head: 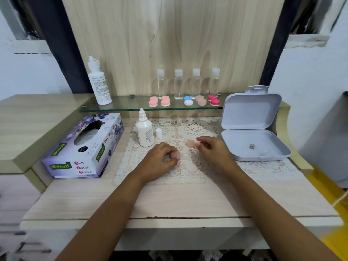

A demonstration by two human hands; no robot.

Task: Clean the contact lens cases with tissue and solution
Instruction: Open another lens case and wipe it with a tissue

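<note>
A pale pink case piece (176,155) is held in the clenched grip of the left hand (160,159), over the middle of the lace mat (190,129). A peach cap (191,143) is pinched at its edge by the curled fingertips of the right hand (213,150), also over the mat's middle; blur hides finer detail. A small pale part (185,156) lies on the mat between both hands. The uncapped solution bottle (145,131) stands upright on the mat's left edge, with its white cap (158,133) just beside it. The tissue box (84,146) lies on the desk (169,200) left of the mat, and an open white box (252,144) right of it. Further lens cases (165,101) are lined up on the glass shelf (131,106) behind the mat.
</note>
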